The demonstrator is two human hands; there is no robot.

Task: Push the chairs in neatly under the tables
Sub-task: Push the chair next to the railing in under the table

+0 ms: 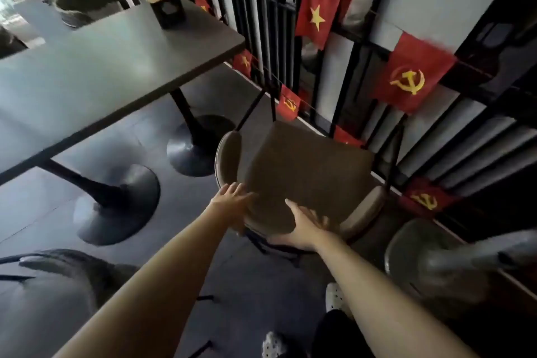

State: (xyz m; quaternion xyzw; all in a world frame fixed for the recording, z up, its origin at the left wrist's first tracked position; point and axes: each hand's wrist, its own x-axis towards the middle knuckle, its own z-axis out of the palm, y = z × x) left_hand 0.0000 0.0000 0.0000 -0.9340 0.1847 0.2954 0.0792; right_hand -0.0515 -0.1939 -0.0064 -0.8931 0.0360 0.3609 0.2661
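We are gripping the brown chair (308, 171) with both hands: left hand (232, 200) and right hand (305, 227) clasping its curved backrest. It is standing beside the railing (270, 23), clear of the table (116, 58); swinging it risks clipping the table's pedestal base (200, 145).

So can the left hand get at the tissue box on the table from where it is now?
Probably not without stepping closer. The left hand is on the brown chair, and the tissue box sits at the table's far end, well beyond the outstretched arm.
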